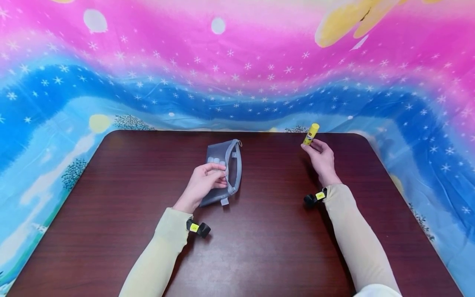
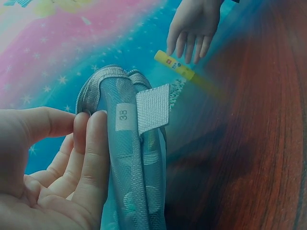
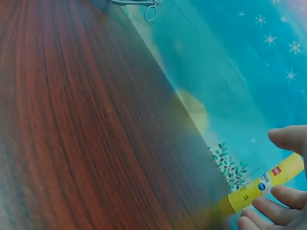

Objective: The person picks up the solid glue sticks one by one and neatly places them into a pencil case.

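Observation:
A yellow glue stick stands upright near the table's far edge, its blurred reflection visible in the wood in the left wrist view. Around it my right hand has the thumb held apart from the fairly straight fingers. In the right wrist view the fingertips overlap the stick; firm contact cannot be told. My left hand pinches the zipped rim of a grey mesh zipper pouch between thumb and fingers. The pouch's mouth gapes to the right. Some whitish cylinders show through its mesh.
The dark red-brown wooden table has rounded far corners. A pink and blue patterned cloth hangs behind it and along both sides. Each wrist wears a black strap camera, the left one and the right one.

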{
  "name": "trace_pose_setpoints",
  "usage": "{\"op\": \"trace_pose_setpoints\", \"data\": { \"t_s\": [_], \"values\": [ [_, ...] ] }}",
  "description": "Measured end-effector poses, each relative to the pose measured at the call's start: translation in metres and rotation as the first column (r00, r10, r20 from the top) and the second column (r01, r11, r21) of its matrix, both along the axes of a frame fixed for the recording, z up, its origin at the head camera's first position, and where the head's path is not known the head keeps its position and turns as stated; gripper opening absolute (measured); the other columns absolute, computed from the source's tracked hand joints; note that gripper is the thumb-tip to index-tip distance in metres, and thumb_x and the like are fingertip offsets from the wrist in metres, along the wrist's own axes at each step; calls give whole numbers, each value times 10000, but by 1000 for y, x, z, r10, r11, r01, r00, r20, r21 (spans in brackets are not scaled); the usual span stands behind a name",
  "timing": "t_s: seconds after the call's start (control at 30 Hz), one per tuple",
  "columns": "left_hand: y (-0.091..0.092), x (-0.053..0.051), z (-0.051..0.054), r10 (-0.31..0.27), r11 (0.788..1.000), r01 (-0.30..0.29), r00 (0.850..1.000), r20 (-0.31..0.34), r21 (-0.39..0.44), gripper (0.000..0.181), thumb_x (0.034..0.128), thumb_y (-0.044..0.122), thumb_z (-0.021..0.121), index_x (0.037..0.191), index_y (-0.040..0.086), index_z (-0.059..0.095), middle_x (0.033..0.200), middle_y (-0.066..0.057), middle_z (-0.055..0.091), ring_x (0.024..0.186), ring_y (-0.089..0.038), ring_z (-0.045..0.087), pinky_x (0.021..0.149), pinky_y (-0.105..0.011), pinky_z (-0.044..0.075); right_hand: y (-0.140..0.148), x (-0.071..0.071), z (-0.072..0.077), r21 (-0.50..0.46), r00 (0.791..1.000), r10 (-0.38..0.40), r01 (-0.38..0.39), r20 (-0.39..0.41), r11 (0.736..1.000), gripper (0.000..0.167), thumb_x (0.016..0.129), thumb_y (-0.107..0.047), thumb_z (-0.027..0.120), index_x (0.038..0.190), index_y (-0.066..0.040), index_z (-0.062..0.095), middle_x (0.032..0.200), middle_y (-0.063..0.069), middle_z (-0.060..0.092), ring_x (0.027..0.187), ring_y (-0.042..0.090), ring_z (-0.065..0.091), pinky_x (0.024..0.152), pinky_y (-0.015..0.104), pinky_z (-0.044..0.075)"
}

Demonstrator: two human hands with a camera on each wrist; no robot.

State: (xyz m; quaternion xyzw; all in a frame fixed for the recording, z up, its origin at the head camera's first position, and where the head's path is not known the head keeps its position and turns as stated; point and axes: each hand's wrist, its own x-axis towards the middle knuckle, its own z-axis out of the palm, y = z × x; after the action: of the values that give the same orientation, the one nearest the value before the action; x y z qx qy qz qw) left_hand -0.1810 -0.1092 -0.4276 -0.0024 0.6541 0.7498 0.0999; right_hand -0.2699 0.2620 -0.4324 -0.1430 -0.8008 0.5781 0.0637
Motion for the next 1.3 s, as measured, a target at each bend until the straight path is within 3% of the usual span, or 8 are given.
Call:
{"op": "trace_pose_setpoints", "data": {
  "t_s": [0.33,0.77,1.1,1.3],
  "values": [
    [0,0,3,-7,1000,7,1000,3,-15,261,968,32,656,1192,-102,639,865,-175,695,728,-196,678,744,-347,630,4,-11,2,-59,1000,-4,5,7,998,794,912,-294,781,1557,-65,377,1538,143,444,1379,252,464,1108,334,423],
    [-2,1,1,-2,1000,2,1000,-1,-19,246,972,33,650,1188,-87,647,863,-163,697,736,-204,678,750,-353,630,10,-30,-2,12,1000,-22,22,-19,1000,734,915,-196,772,1530,-28,410,1493,171,494,1349,268,500,1084,332,451],
    [-1,0,0,-3,1000,3,1000,4,-25,259,969,36,660,1200,-80,652,872,-168,701,737,-213,683,753,-364,630,18,-41,-3,119,999,-35,32,24,992,567,941,-203,743,1446,-34,547,1407,164,585,1287,282,541,1062,373,466],
    [-2,1,0,-3,1000,3,1000,-1,-28,266,967,39,663,1201,-87,648,872,-173,699,737,-209,683,751,-360,630,22,-46,-4,124,999,-25,20,37,992,568,961,-198,721,1467,-33,523,1398,180,589,1291,287,557,1065,384,472]
  ]
}}
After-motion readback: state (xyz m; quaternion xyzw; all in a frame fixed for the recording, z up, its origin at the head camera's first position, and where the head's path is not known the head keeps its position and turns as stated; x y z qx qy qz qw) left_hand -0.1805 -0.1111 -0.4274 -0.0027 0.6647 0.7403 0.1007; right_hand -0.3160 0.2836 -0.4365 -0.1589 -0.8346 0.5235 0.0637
